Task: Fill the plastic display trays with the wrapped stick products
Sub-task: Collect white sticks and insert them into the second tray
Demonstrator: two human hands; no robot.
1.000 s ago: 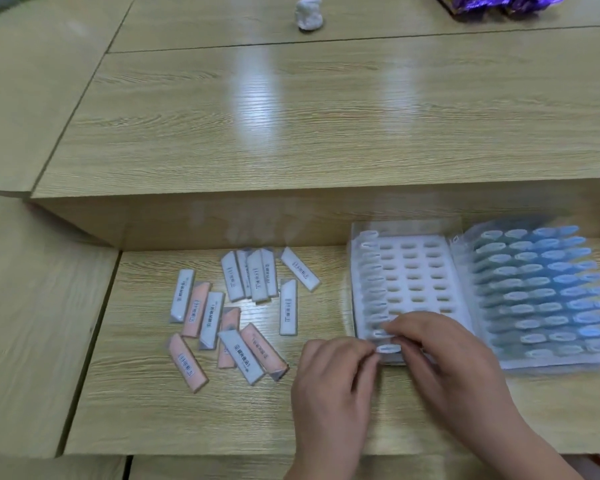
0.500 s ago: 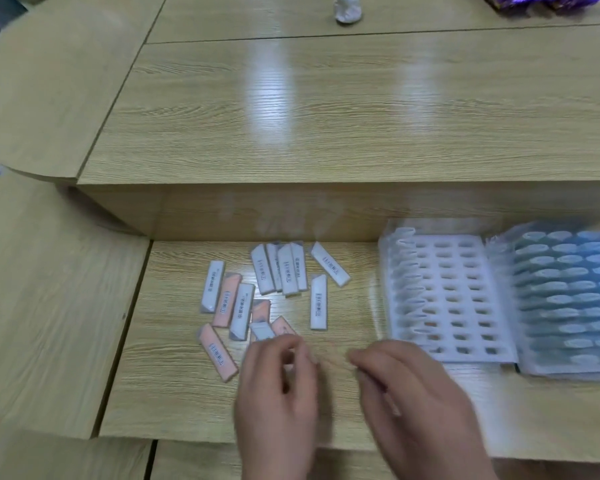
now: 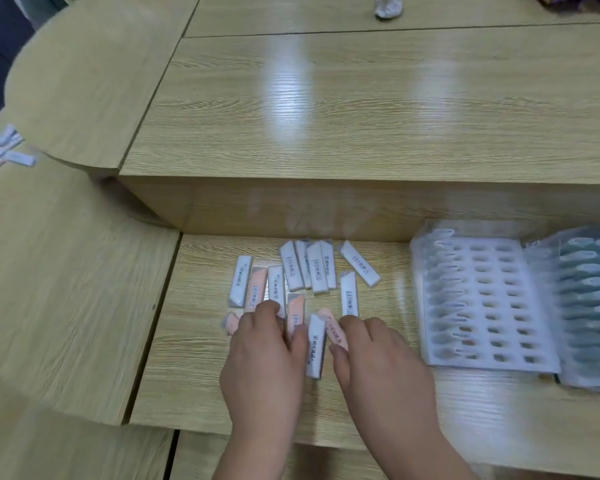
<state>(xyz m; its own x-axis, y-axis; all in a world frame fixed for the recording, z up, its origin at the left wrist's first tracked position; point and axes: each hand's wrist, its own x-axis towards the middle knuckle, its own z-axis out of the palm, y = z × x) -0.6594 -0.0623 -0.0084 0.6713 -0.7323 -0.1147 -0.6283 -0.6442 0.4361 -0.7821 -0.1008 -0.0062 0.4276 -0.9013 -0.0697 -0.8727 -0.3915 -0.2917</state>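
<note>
Pink stick (image 3: 334,330) pinched by right hand (image 3: 378,358), left hand (image 3: 265,355) fingers (image 3: 269,308) unclear, tray (image 3: 485,249) near

the counter (image 3: 361,116) is pale wood-grain laminate, smooth and semi-glossy, with soft streaks of light on its upper level. the wrapped sticks (image 3: 317,268) wear slick plastic film, white or pink, printed with dark text; the pink stick (image 3: 334,330) has the same shiny wrap. the white tray (image 3: 492,245) is thin moulded plastic, cloudy-clear and glossy; the blue tray (image 3: 551,271) looks alike.
</note>
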